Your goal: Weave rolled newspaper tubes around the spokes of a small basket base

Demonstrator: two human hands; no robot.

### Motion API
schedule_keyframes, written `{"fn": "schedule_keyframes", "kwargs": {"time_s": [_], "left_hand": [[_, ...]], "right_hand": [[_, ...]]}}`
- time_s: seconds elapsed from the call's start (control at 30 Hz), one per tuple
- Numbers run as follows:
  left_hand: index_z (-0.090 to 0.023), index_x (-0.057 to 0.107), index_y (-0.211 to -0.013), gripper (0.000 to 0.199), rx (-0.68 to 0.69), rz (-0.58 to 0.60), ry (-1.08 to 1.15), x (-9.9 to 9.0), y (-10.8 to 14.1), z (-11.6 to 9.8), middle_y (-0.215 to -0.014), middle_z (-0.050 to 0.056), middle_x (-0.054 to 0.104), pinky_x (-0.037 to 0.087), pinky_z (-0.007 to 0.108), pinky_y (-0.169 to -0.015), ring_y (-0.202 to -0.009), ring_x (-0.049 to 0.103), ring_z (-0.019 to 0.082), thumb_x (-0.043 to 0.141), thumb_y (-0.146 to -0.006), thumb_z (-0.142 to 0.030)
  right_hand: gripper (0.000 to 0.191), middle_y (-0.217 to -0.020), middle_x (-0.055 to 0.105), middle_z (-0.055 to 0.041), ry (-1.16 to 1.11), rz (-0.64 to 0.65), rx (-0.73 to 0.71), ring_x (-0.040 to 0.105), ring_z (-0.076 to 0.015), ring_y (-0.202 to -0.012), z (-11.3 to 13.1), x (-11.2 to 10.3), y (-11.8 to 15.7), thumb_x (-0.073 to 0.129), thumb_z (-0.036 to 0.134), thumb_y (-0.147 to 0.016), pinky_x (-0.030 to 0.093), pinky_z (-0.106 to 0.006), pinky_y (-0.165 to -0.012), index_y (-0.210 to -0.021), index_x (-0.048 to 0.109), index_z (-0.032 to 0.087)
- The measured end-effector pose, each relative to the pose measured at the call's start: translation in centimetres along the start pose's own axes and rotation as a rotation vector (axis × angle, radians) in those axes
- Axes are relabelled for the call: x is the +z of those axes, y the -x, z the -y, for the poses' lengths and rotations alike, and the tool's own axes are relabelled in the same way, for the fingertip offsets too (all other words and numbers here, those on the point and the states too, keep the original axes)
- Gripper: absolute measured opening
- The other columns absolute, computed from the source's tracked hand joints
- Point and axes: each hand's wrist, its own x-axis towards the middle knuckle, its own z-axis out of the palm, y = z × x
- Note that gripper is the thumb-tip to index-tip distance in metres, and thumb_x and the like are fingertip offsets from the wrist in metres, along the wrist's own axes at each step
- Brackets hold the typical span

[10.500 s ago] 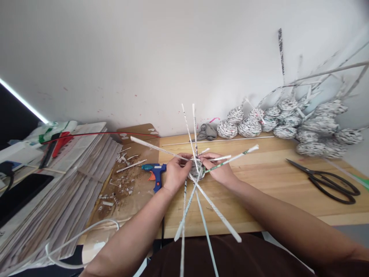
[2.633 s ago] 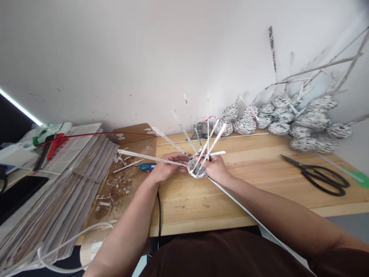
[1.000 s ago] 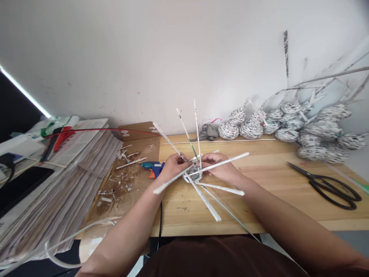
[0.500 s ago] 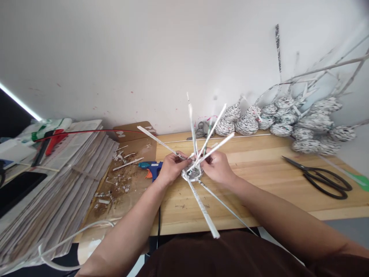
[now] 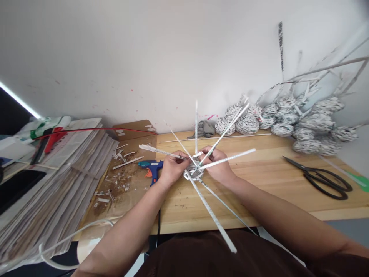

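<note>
A small round weaving of white printed paper strips sits between my hands over the wooden table, several long strips sticking out around it. My left hand is closed on its left side, thumb and fingers pinching near the base of a strip that points left. On the right, my right hand has its fingers closed at the back right edge of the weaving, behind strips that cross in front of it. The fingertips of both hands are partly hidden.
A blue glue gun lies left of my hands, beside paper scraps on cardboard. Farther left is a stack of paper. Black scissors lie right; woven paper shapes and a grey cloth are along the wall.
The upright strips have spread and tilted rightward, and the front strip's end has swung right. Both hands stay at the weaving, with the right fingers slightly shifted.
</note>
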Motion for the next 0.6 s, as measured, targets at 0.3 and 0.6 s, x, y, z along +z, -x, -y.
{"fn": "schedule_keyframes", "kwargs": {"time_s": [0.3,0.6], "left_hand": [[-0.018,0.065,-0.067,0.009,0.118,-0.031,-0.112,-0.4,-0.1,0.2,-0.065,0.0,0.065,0.044,0.024,-0.057,-0.058,0.056,0.012,0.071,-0.07,-0.024],[-0.015,0.071,-0.08,0.018,-0.006,-0.021,0.014,0.0,0.0,0.3,-0.073,0.004,0.071,0.051,0.027,-0.063,-0.064,0.064,0.016,0.076,-0.066,-0.024]], "right_hand": [[0.025,-0.075,0.069,-0.0032,-0.15,0.033,0.113,0.063,-0.0163,-0.064,-0.4,0.6,0.4,0.072,0.041,-0.071,0.05,-0.028,-0.057,-0.079,0.064,0.018],[0.022,-0.063,0.062,0.0008,-0.217,-0.07,0.228,0.054,-0.0127,-0.051,-0.3,1.1,0.5,0.072,0.037,-0.067,0.043,-0.025,-0.045,-0.074,0.064,0.018]]}}
